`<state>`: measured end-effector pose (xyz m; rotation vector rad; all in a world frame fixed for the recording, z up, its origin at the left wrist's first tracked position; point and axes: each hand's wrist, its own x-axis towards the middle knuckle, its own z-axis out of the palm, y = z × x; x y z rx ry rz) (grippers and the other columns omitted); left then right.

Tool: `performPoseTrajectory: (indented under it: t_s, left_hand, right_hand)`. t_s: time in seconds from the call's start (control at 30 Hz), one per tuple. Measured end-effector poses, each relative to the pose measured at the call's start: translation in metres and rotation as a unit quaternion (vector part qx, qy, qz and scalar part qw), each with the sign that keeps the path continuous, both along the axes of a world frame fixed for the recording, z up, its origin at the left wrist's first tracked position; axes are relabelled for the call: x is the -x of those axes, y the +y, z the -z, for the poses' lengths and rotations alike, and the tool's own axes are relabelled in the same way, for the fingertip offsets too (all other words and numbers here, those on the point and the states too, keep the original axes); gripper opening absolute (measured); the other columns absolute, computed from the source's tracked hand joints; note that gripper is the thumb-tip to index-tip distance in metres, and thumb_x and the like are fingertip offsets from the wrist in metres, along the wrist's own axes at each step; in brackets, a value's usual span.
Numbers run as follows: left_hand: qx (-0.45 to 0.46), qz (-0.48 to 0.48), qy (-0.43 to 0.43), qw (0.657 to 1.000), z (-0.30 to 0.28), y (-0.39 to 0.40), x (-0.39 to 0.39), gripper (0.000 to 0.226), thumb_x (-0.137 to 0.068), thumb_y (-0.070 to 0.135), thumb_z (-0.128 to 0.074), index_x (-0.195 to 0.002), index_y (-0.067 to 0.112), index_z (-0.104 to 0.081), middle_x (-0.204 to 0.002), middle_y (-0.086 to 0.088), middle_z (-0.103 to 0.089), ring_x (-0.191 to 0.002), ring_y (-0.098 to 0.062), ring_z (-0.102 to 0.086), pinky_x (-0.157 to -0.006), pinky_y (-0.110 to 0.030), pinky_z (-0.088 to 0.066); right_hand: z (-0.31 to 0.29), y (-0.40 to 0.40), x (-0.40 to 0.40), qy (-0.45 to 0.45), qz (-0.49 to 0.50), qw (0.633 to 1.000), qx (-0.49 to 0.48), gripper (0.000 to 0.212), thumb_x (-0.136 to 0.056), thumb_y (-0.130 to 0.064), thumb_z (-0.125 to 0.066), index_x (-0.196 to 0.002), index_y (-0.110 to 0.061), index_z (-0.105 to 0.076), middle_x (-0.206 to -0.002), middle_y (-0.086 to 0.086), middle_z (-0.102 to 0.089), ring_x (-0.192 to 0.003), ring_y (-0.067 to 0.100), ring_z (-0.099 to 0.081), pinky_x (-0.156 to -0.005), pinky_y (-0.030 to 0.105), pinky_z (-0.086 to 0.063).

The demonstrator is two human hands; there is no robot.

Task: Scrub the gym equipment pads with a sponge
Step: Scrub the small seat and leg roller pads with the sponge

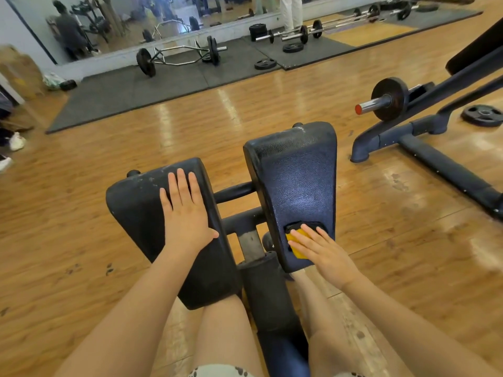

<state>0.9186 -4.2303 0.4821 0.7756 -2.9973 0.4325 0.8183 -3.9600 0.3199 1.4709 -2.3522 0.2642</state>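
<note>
Two black padded supports of one machine are seen side by side, the person being seated astride its central beam (272, 295) with a knee under each. The left pad (152, 213) is covered by the left hand (187, 213), laid flat with fingers straight and together and nothing held; this placement is judged to steady the body and the pad while the other side is worked. The yellow sponge (298, 247) is found at the near end of the right pad (296, 180), at about 6 o'clock on its face, pressed down under the extended fingers of the right hand (324, 251); whether the thumb is curled round it cannot be told. A dark patch beside the sponge at 12 o'clock may be its scouring face or a tear in the cover; this is not resolved. A sheen is noted on the right pad above the sponge, suggesting wetting. The left pad appears dull and scuffed, and is judged not yet scrubbed. Barbells (182, 55) lie on mats at 12 o'clock, well apart.
</note>
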Motion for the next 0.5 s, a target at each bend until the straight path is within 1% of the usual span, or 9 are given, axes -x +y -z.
performPoseTrajectory:
  t_s: [0.07, 0.13, 0.2, 0.27, 0.33, 0.4, 0.43, 0.47, 0.5]
  left_hand:
    - [0.0, 0.001, 0.001, 1.0, 0.0, 0.0, 0.0, 0.137, -0.072, 0.063, -0.069, -0.139, 0.0, 0.033, -0.152, -0.023, 0.026, -0.141, -0.04, 0.022, -0.113, -0.051, 0.008]
    - [-0.001, 0.002, 0.0, 1.0, 0.001, 0.0, 0.001, 0.137, -0.072, 0.062, -0.069, -0.138, -0.001, 0.033, -0.152, -0.023, 0.026, -0.141, -0.041, 0.022, -0.112, -0.052, 0.009]
    - [0.0, 0.001, -0.003, 1.0, 0.001, 0.0, 0.002, 0.138, -0.072, 0.063, -0.069, -0.138, -0.002, 0.034, -0.152, -0.024, 0.026, -0.14, -0.041, 0.022, -0.111, -0.052, 0.01]
    - [0.005, -0.001, -0.008, 1.0, 0.0, 0.0, 0.002, 0.139, -0.072, 0.063, -0.069, -0.133, -0.002, 0.038, -0.151, -0.025, 0.027, -0.14, -0.042, 0.022, -0.111, -0.053, 0.01]
    - [0.008, 0.002, -0.005, 1.0, 0.0, 0.0, 0.001, 0.139, -0.072, 0.064, -0.068, -0.129, -0.001, 0.04, -0.152, -0.025, 0.026, -0.141, -0.042, 0.021, -0.111, -0.053, 0.009]
    - [0.008, 0.004, -0.002, 1.0, 0.0, 0.0, -0.001, 0.139, -0.072, 0.064, -0.068, -0.129, 0.0, 0.04, -0.152, -0.025, 0.025, -0.141, -0.042, 0.021, -0.112, -0.052, 0.008]
    - [0.009, 0.004, -0.002, 1.0, 0.0, 0.0, -0.001, 0.139, -0.071, 0.065, -0.068, -0.13, 0.0, 0.04, -0.152, -0.025, 0.025, -0.141, -0.042, 0.02, -0.111, -0.052, 0.009]
    - [0.011, 0.005, -0.001, 1.0, -0.001, 0.0, -0.001, 0.138, -0.071, 0.065, -0.068, -0.13, 0.0, 0.039, -0.152, -0.025, 0.025, -0.141, -0.042, 0.02, -0.111, -0.052, 0.009]
    - [0.014, 0.005, -0.001, 1.0, -0.001, 0.0, -0.001, 0.138, -0.072, 0.065, -0.067, -0.13, -0.001, 0.039, -0.152, -0.025, 0.025, -0.141, -0.041, 0.02, -0.111, -0.052, 0.009]
  right_hand:
    - [0.003, 0.018, 0.004, -0.028, 0.024, 0.999, 0.014, 0.068, -0.069, -0.002, -0.031, -0.135, -0.017, -0.037, -0.154, -0.008, -0.015, -0.145, 0.015, 0.002, -0.114, 0.034, -0.005]
    - [0.006, 0.03, 0.001, -0.064, 0.064, 0.994, 0.057, 0.071, -0.066, 0.003, -0.026, -0.134, -0.015, -0.037, -0.156, -0.013, -0.003, -0.145, 0.014, 0.001, -0.114, 0.034, -0.006]
    - [0.004, 0.026, -0.008, -0.084, 0.083, 0.988, 0.099, 0.071, -0.066, 0.005, -0.023, -0.133, -0.011, -0.036, -0.156, -0.006, -0.01, -0.144, 0.014, 0.001, -0.113, 0.033, -0.01]
    - [0.001, 0.007, -0.02, -0.074, 0.049, 0.99, 0.11, 0.068, -0.068, 0.006, -0.025, -0.134, -0.01, -0.036, -0.148, 0.004, -0.026, -0.144, 0.016, -0.003, -0.114, 0.032, -0.011]
    - [0.0, -0.018, -0.03, -0.04, -0.01, 0.995, 0.094, 0.063, -0.072, 0.004, -0.034, -0.134, -0.012, -0.04, -0.144, 0.004, -0.034, -0.142, 0.021, -0.016, -0.116, 0.033, -0.012]
    - [0.005, -0.035, -0.035, -0.016, -0.058, 0.996, 0.06, 0.059, -0.075, 0.001, -0.049, -0.132, -0.014, -0.046, -0.142, 0.003, -0.043, -0.135, 0.022, -0.029, -0.113, 0.035, -0.021]
    - [0.007, -0.035, -0.034, -0.006, -0.079, 0.996, 0.042, 0.053, -0.082, -0.002, -0.049, -0.133, -0.014, -0.045, -0.141, 0.001, -0.046, -0.135, 0.022, -0.03, -0.111, 0.036, -0.027]
    - [0.01, -0.03, -0.028, 0.003, -0.099, 0.995, 0.025, 0.043, -0.092, -0.006, -0.041, -0.134, -0.015, -0.042, -0.141, -0.001, -0.044, -0.137, 0.021, -0.026, -0.111, 0.035, -0.029]
    - [0.011, -0.021, -0.02, -0.006, -0.113, 0.994, 0.001, 0.038, -0.099, -0.01, -0.028, -0.135, -0.016, -0.039, -0.142, -0.003, -0.041, -0.14, 0.019, -0.02, -0.113, 0.033, -0.025]
